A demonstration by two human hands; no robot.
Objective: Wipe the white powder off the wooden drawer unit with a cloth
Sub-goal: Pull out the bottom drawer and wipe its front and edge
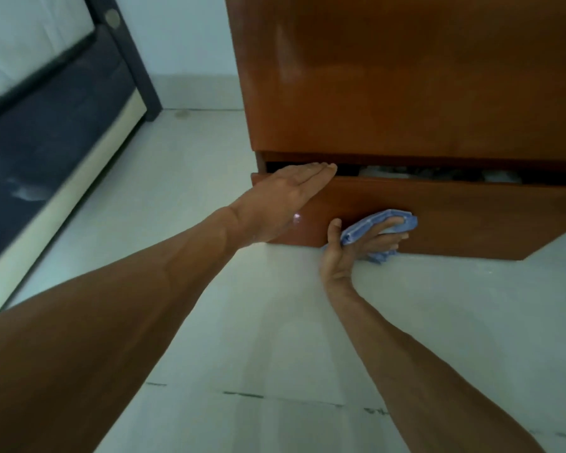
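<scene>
wooden drawer unit (405, 86), bottom drawer (454, 217) ajar. left hand (294, 184) flat, fingers straight, on drawer's top edge. right hand (356, 246) presses blue cloth (378, 225) against drawer front, fingers curled round it.

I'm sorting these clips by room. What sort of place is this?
Probably a bedroom in a home: a dark bed frame with a pale mattress stands at the left, a wooden drawer unit has its bottom drawer ajar with what looks like fabric inside, and the floor is pale tile.
</scene>
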